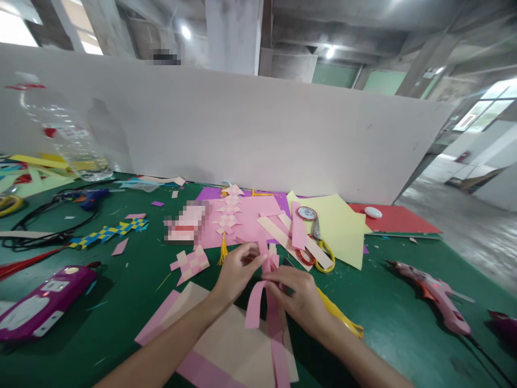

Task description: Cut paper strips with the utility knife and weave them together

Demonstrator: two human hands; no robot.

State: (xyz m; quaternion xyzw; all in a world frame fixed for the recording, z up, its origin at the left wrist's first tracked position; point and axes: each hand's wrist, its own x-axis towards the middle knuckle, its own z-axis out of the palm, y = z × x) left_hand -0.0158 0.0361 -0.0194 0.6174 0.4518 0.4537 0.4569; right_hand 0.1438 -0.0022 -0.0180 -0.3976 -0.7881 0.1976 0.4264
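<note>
Pink paper strips (275,328) run between my two hands at the middle of the table, some hanging down over the sheets below. My left hand (241,265) pinches the strips from the left near their crossing. From the right, my right hand (297,293) has its fingers closed on the same strips, one short end curling down to the left. Beneath them lie cream and pink paper sheets (226,339). A small woven pink-and-cream paper piece (193,264) rests left of my left hand. Beyond it is a woven pink paper chain (228,215) with a yellow tassel.
Scissors (326,253), a tape roll (307,214) and loose strips lie ahead. A pink glue gun (434,296) sits at right, with a yellow-handled tool (339,312) nearer. At left are a purple device (46,302), a blue glue gun (91,198) and a plastic bottle (67,129).
</note>
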